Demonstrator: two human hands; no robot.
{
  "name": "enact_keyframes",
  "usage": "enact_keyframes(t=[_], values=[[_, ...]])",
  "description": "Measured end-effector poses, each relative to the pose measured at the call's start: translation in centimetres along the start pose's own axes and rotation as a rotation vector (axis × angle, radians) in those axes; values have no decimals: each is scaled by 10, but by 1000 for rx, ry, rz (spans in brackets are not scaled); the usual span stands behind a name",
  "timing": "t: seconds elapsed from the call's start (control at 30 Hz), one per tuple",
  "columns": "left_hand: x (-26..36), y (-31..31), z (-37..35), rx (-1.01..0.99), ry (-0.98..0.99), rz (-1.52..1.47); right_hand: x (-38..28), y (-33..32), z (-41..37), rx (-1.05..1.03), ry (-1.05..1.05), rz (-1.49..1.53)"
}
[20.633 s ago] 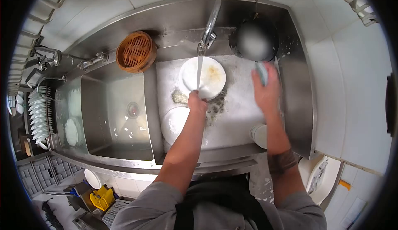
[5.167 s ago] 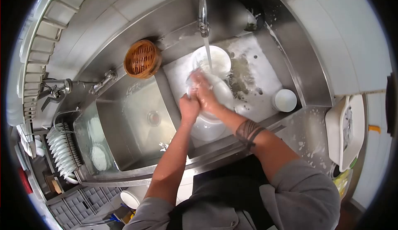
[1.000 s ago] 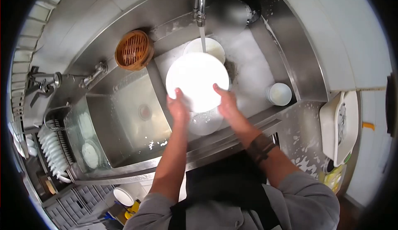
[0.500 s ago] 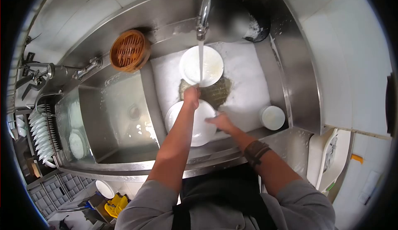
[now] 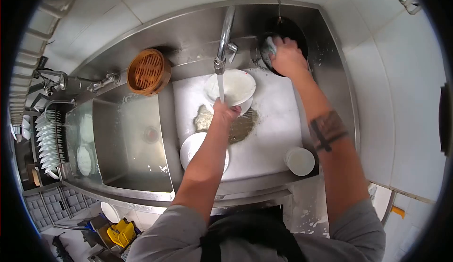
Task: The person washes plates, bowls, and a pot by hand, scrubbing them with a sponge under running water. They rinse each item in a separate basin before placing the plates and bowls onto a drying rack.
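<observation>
- Right hand [image 5: 289,59] has moved from the lower plate [image 5: 191,145] to the black pan [image 5: 289,27].
- Foamy basin [image 5: 314,115]: plates, plus stacked white bowls [image 5: 300,162] at four o'clock.
- Black pan, one o'clock: contents masked by right hand.
- Lower plate, eight o'clock: partly hidden.
- Upper plate [image 5: 234,85], twelve o'clock, below the tap [image 5: 225,40]: left hand's [image 5: 227,112] grip pinches its near rim.
- Sponge [image 5: 270,46]: pinched in right hand's grip.
</observation>
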State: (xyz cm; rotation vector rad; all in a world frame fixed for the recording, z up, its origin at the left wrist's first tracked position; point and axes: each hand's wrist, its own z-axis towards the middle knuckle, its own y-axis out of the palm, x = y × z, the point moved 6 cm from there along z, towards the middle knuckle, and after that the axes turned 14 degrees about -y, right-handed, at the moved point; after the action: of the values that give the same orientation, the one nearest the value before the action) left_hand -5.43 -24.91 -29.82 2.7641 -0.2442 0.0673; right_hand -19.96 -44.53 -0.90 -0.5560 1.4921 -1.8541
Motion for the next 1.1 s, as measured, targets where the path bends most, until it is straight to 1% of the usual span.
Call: enact_keyframes(t=[0.03,0.07,0.1,0.13,0.17,0.2,0.23,0.27,0.3,0.33,0.37,0.4,0.43,0.47,0.5,0.53,0.6,0.63,0.67,0.73,0.77,0.8,0.83,0.87,0.9,0.93,0.97,1.0,1.03,1.07,1.1], values=[[0,7,-14,-27,-62,58,13,23,19,6,1,8],[4,9,-29,-23,-52,64,28,78,36,-319,-25,89],[18,10,-48,23,137,275,32,112,36,-644,-51,169],[32,9,-57,68,323,488,14,88,31,-637,-43,176],[48,-2,-62,268,346,523,0,47,24,-255,103,412],[48,-8,-77,266,346,530,-11,-5,9,139,239,625],[60,-3,-124,294,821,723,-27,-28,-5,82,205,783],[61,5,-175,315,1304,900,-51,-33,-29,103,170,870],[60,-4,-196,318,1303,909,-81,-34,-57,123,144,963],[60,-10,-212,258,1224,886,-104,10,-82,162,119,915],[59,-15,-225,191,1148,861,-140,2,-97,86,140,816],[56,-18,-239,175,1155,872,-154,24,-98,87,172,696],[51,-25,-245,158,1026,865,-165,62,-102,84,207,573],[44,-33,-246,140,895,860,-182,96,-100,98,223,564],[34,-35,-248,97,908,864,-200,126,-95,164,222,569],[35,-40,-247,85,905,878,-211,137,-96,226,218,577],[50,-65,-243,443,990,1011,-267,106,-132,134,-173,992],[72,-98,-211,232,865,739,-284,130,-149,-39,-395,832],[87,-119,-213,238,869,672,-288,101,-178,-117,-483,809],[86,-134,-237,145,775,658,-269,109,-199,-260,-340,538],[81,-138,-246,213,837,883,-255,125,-196,-129,-256,497],[72,-138,-251,278,896,1117,-253,127,-186,-83,-67,425],[58,-139,-243,196,990,1085,-267,125,-174,28,-20,464],[46,-138,-243,193,1011,1089,-285,124,-163,137,24,503],[52,-152,-218,198,961,1031,-299,135,-172,154,131,1044],[60,-167,-194,200,909,975,-313,144,-182,219,309,1556],[68,-172,-196,191,909,975,-320,122,-199,159,-59,1101],[81,-182,-198,174,858,884,-327,109,-218,92,-395,623],[93,-190,-200,158,808,792,-305,109,-232,72,-275,606],[103,-193,-204,151,807,789,-287,111,-244,52,-154,589],[107,-192,-208,48,706,748,-270,116,-250,89,43,556]])
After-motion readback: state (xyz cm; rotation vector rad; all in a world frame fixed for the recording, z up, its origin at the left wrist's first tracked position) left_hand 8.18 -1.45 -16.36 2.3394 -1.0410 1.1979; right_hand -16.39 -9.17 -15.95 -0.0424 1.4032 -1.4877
